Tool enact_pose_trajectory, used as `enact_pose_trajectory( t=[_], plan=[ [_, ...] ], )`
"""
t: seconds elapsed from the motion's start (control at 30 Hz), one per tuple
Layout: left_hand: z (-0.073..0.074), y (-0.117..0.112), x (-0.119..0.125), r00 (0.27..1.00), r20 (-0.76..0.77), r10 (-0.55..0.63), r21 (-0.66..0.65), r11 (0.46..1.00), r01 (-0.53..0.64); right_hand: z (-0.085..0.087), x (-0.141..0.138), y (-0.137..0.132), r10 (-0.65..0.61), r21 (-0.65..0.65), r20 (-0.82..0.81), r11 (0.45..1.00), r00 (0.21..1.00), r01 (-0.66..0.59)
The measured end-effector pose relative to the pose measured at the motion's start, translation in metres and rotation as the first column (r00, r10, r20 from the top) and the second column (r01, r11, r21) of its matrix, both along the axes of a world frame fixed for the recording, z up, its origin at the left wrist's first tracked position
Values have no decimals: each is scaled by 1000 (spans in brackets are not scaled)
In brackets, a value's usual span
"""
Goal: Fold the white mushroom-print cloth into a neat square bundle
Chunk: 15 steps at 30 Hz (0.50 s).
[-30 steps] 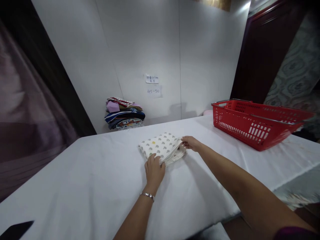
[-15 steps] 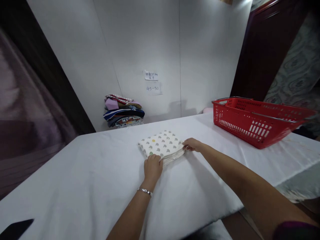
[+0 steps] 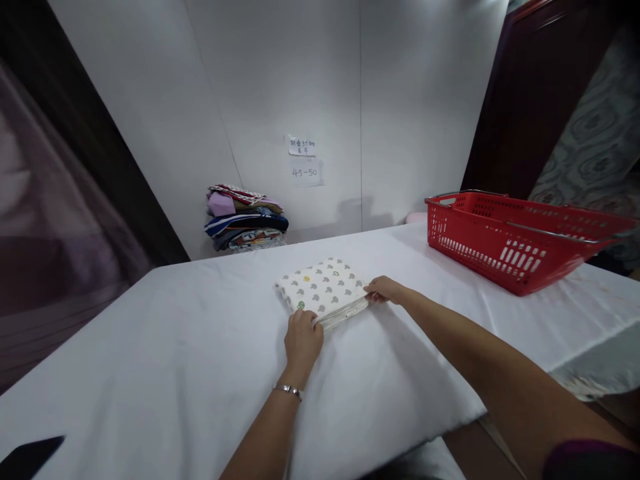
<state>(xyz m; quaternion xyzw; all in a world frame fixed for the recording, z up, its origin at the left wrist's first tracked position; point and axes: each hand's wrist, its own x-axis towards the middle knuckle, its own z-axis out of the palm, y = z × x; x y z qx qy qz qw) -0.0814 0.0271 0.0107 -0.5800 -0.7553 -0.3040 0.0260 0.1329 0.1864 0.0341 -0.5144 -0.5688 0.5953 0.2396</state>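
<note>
A folded white cloth with grey and yellow spots lies on the white-covered table. My left hand, a silver bracelet on its wrist, pinches the cloth's near corner with curled fingers. At the cloth's right corner my right hand grips the folded edge, arm stretched across the table. Both hands hold the near edge, with the cloth lying flat between them.
A red plastic basket with metal handles stands at the right of the table. A stack of folded coloured clothes sits against the white wall at the back. Paper notes hang on the wall. A dark object lies at the bottom left.
The raised layers at the cloth's right corner have been pressed down flat. Both hands stay on the near edge and have barely shifted.
</note>
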Motion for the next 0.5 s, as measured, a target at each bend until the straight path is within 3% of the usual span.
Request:
enact_pose_trajectory(
  t=[0.3,0.5],
  plan=[
    [-2,-2,1,1000,9,6,16,1000,-6,-6,1,-1,-8,15,185,1000,983,5],
    [-7,-4,1,998,-32,-56,82,995,59,-5,-6,-1,-65,40,246,998,967,57]
  ],
)
